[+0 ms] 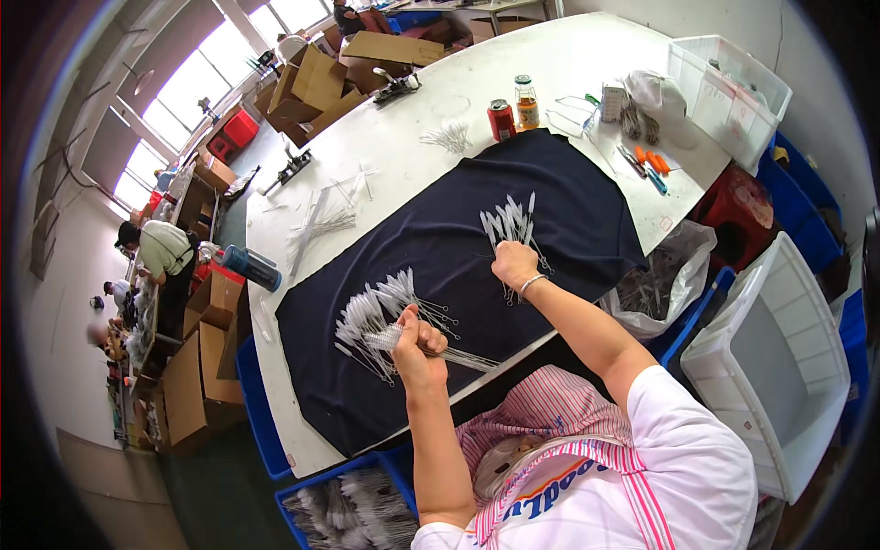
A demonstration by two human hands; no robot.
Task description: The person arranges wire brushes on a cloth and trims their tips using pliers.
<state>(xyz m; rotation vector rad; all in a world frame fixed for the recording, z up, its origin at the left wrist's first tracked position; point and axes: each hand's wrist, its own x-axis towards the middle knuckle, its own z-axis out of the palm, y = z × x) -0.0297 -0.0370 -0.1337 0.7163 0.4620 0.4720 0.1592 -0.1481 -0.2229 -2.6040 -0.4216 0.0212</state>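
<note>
My left hand [419, 350] is closed around a bundle of thin wire straw brushes [383, 338], their white bristle ends sticking out to the left and the wire stems to the right. Beneath and beyond that fist, a larger pile of the same brushes [396, 291] lies fanned out, loop ends toward the right. Farther right, my right hand [516, 265] has its fingers closed over the stems of a smaller bunch of straw brushes [502, 220]; the exact number gripped is hidden. Both piles rest on a dark navy cloth [568, 197] spread over the white table [458, 78].
Beyond the cloth stand a red can [500, 121] and a glass bottle [525, 103], near orange-handled tools [653, 161]. Loose white pieces [446, 137] lie at the back. A white bin [779, 367] is at right; a blue crate of brushes [353, 504] is below. Co-workers are at left.
</note>
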